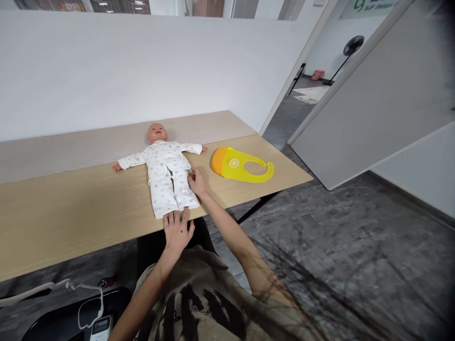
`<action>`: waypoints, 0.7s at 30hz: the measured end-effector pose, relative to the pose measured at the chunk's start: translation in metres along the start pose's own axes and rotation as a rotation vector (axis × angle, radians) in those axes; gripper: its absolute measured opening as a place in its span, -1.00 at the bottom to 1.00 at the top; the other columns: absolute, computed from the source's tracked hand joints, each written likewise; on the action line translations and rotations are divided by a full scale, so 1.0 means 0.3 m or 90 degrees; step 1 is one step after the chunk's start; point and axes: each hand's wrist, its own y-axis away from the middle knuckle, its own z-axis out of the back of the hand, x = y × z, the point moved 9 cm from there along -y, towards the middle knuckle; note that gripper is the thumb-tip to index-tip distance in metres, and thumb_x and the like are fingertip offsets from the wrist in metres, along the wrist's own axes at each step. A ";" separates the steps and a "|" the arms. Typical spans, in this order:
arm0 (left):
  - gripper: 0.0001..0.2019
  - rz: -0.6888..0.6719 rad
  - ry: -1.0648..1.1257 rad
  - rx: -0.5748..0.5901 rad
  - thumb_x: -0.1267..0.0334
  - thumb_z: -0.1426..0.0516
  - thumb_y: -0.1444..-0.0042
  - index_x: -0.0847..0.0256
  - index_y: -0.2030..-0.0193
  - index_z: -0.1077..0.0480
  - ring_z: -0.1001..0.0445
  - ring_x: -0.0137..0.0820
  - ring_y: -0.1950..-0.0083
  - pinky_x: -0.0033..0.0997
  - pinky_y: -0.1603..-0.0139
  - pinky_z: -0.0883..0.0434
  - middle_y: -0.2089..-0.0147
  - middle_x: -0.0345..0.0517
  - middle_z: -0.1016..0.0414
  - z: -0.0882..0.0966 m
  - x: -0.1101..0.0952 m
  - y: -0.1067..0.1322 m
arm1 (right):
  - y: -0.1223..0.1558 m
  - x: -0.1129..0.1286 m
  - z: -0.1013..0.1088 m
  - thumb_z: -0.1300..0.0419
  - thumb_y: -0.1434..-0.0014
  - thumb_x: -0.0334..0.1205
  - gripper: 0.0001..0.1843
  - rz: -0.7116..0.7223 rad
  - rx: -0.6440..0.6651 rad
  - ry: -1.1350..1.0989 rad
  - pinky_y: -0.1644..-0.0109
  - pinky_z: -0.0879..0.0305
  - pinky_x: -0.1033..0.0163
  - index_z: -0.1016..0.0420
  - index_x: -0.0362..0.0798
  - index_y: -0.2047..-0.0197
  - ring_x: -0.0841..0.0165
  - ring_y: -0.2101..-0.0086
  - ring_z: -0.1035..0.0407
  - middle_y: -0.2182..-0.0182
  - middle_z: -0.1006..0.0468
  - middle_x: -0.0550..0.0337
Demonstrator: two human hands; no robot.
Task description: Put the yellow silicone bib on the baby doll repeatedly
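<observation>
A baby doll (157, 133) lies on its back on the table, arms spread out, in a white patterned top (163, 155) and matching trousers (161, 192). My left hand (177, 231) is at the trouser hems by the table's front edge, its fingers stretched out and apart. Beside the doll's hip, at the right side of the trousers, is my right hand (198, 183), fingers bent in against the cloth. Right of the doll lies a yellow bib (238, 166) with an orange pocket and a neck loop.
The wooden table (88, 203) runs along a white partition (106, 71), and its right corner ends near a doorway. A black chair seat (57, 319) at lower left bears a small white device (101, 327) with a cable. A fan (353, 45) stands beyond the doorway.
</observation>
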 end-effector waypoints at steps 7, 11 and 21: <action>-0.43 -0.063 -0.273 0.042 0.30 -0.15 -0.31 0.28 -0.45 -0.45 -0.46 0.15 -0.24 0.23 -0.38 -0.28 -0.22 0.34 -0.54 -0.018 -0.038 0.012 | 0.042 0.083 0.008 -0.06 -0.31 -0.40 -0.55 -0.006 0.026 0.162 -0.37 -0.38 0.05 -0.46 -0.20 -0.23 0.19 -0.14 -0.46 -0.17 -0.55 -0.13; -0.43 -0.076 -0.336 0.045 0.29 -0.16 -0.30 0.24 -0.45 -0.46 -0.47 0.11 -0.22 0.20 -0.36 -0.30 -0.21 0.29 -0.56 -0.027 -0.044 0.016 | 0.049 0.344 -0.105 -0.13 -0.37 -0.33 -0.57 0.237 0.124 0.357 -0.48 -0.24 0.03 -0.52 -0.23 -0.25 0.12 -0.29 -0.30 -0.25 -0.47 -0.17; -0.40 -0.064 -0.321 0.061 0.25 -0.24 -0.25 0.24 -0.44 -0.47 -0.41 0.13 -0.28 0.25 -0.44 -0.24 -0.23 0.31 -0.51 -0.055 -0.024 0.019 | 0.113 0.538 -0.719 -0.10 -0.43 -0.39 -0.63 0.498 0.535 0.864 -0.40 -0.22 -0.29 -0.73 -0.10 -0.09 -0.11 -0.31 -0.34 -0.15 -0.63 -0.17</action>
